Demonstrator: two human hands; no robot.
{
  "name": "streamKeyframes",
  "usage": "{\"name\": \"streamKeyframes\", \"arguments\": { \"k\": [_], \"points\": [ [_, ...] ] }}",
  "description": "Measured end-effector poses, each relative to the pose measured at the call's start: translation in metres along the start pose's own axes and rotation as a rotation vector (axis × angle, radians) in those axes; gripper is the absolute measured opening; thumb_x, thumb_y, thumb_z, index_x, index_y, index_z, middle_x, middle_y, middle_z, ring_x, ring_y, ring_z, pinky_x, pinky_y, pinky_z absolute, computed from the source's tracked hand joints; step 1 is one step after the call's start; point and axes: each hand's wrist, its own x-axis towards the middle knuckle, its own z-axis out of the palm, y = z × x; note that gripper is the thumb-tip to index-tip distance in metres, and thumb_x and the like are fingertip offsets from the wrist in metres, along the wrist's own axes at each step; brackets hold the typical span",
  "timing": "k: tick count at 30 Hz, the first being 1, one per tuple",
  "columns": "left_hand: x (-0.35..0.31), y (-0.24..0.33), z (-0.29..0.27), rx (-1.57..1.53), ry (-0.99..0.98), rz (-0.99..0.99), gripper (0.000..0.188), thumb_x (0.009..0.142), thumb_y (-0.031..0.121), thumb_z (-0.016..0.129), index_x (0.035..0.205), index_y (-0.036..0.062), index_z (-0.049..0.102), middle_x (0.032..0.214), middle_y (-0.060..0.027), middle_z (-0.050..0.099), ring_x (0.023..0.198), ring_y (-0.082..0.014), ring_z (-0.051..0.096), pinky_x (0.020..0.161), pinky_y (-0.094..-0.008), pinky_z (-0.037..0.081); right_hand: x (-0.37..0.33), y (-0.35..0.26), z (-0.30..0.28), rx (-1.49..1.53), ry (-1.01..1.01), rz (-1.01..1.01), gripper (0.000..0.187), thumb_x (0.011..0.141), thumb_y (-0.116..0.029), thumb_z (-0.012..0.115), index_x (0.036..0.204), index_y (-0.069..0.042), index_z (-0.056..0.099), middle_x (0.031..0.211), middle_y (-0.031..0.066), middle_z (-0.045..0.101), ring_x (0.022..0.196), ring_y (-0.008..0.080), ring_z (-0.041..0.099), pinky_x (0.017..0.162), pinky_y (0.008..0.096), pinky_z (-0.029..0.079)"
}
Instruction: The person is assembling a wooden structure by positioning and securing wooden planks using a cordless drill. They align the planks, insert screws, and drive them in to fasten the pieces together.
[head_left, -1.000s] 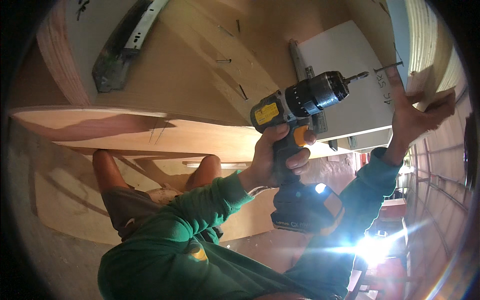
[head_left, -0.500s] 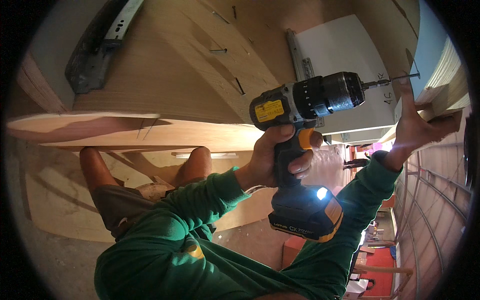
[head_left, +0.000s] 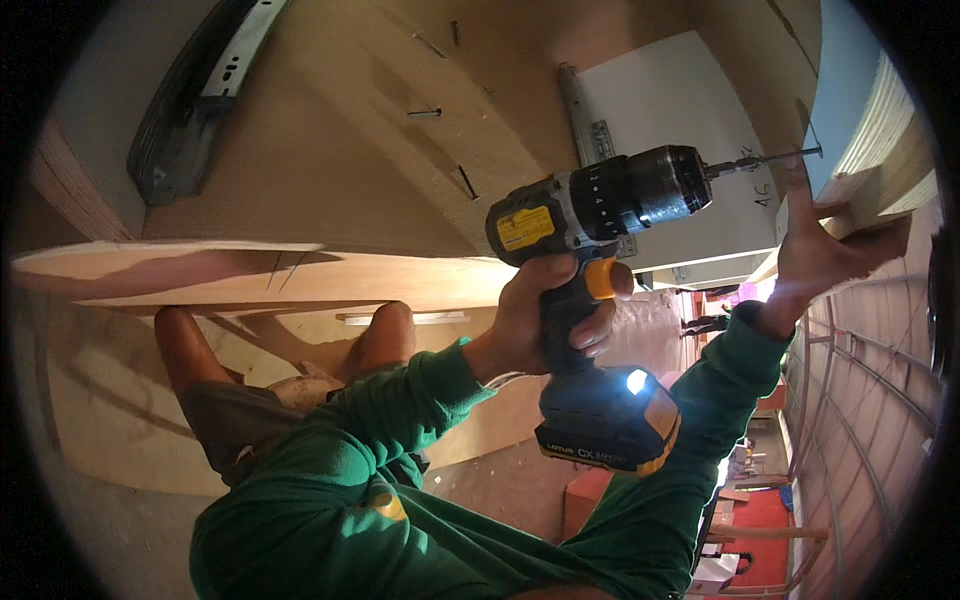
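Observation:
A black cordless drill (head_left: 640,190) with a yellow label and a lit lamp points right. My left hand (head_left: 540,310) is wrapped around its handle, with the thumb on the near side. From the chuck runs a slim bit (head_left: 740,165), and in line with it a thin metal shaft with a flared end lies close to a light-blue panel (head_left: 840,85). Just below that shaft, my right hand (head_left: 825,260) has a finger stretched upward and others spread to the side, by the panel's wooden edge. Whether this hand presses on the wood is hard to tell.
Several screws or nails (head_left: 424,113) stick out of the brown board (head_left: 330,150). A metal drawer slide (head_left: 235,60) sits at upper left, another (head_left: 600,140) beside a white panel (head_left: 680,100). A long pale wood edge (head_left: 380,275) crosses above my knees (head_left: 390,330).
The whole view has shifted slightly, so the boards, drill and hands all appear a little farther left. The grip on the drill and the right hand's pose look the same.

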Motion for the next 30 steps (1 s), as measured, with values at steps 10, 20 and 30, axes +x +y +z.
{"name": "streamKeyframes", "arguments": {
  "k": [10,20,30],
  "points": [
    [0.003,-0.001,-0.014,0.001,-0.128,-0.019,0.05,0.101,0.039,0.058,0.133,0.0017,0.046,0.111,-0.018,0.06,0.059,-0.0154,0.059,0.06,-0.0331,0.052,0.003,0.005,-0.003,-0.038,0.003,-0.056,0.114,0.057,-0.03,0.102,0.141,0.001,0.032,0.137,0.0192,0.042,0.132,0.0351,0.047,0.114,0.0459,0.05],
    [0.0,0.001,-0.011,0.069,-0.096,0.031,0.05,0.103,0.037,0.054,0.137,0.0032,0.042,0.108,-0.0168,0.06,0.058,-0.0131,0.059,0.058,-0.0321,0.053,-0.001,0.006,-0.001,-0.016,0.015,-0.046,0.114,0.056,-0.03,0.103,0.142,0.0,0.034,0.135,0.0183,0.041,0.131,0.0349,0.048,0.116,0.0495,0.047],
    [0.007,0.0,-0.004,0.049,-0.04,0.023,0.046,0.096,0.04,0.065,0.116,-0.0012,0.059,0.1,-0.013,0.066,0.055,-0.0122,0.061,0.053,-0.0273,0.055,0.003,-0.001,-0.003,-0.047,-0.004,-0.016,0.116,0.055,-0.027,0.103,0.142,0.001,0.031,0.136,0.0189,0.041,0.132,0.0342,0.046,0.119,0.0481,0.045]
  ]
}}
